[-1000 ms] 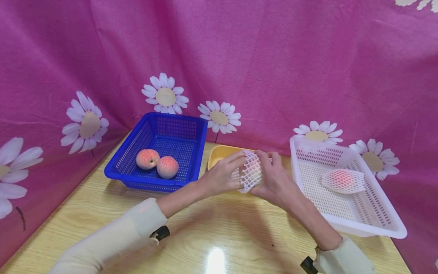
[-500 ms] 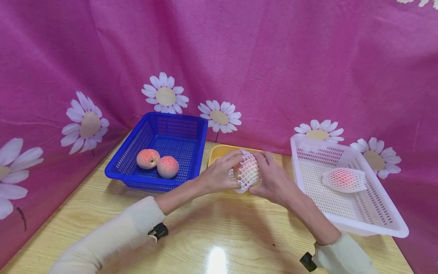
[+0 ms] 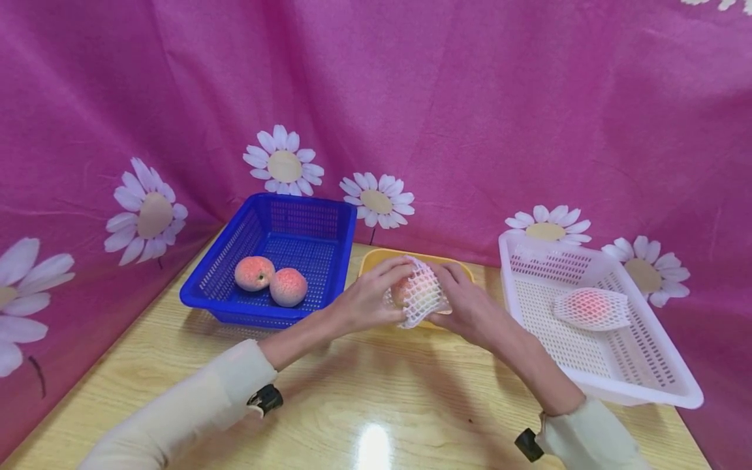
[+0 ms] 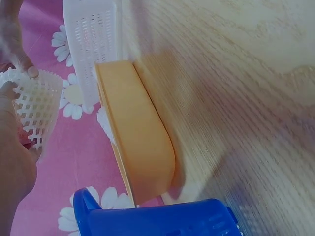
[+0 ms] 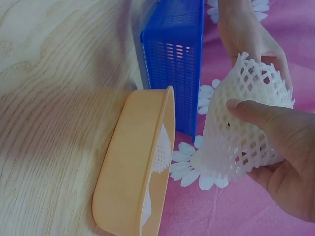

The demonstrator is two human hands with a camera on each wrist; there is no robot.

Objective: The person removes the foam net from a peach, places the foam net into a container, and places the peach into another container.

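Note:
Between both hands, over the yellow tray, is a peach partly covered by a white foam net sleeve. My left hand grips the peach from the left, where some reddish skin shows bare. From the other side my right hand holds the sleeve. In the right wrist view the right thumb presses on the foam net, its other fingers partly hidden beneath. The left wrist view catches the sleeve at the left edge, with the left hand below it.
A blue basket with two bare peaches stands left. At right, a white basket contains one netted peach. White foam nets lie in the yellow tray. A pink flowered cloth hangs behind the wooden table.
Both hands have shifted slightly left with the peach and its sleeve. The sleeve now tilts more, and bare peach shows by the left hand. The baskets have stayed put.

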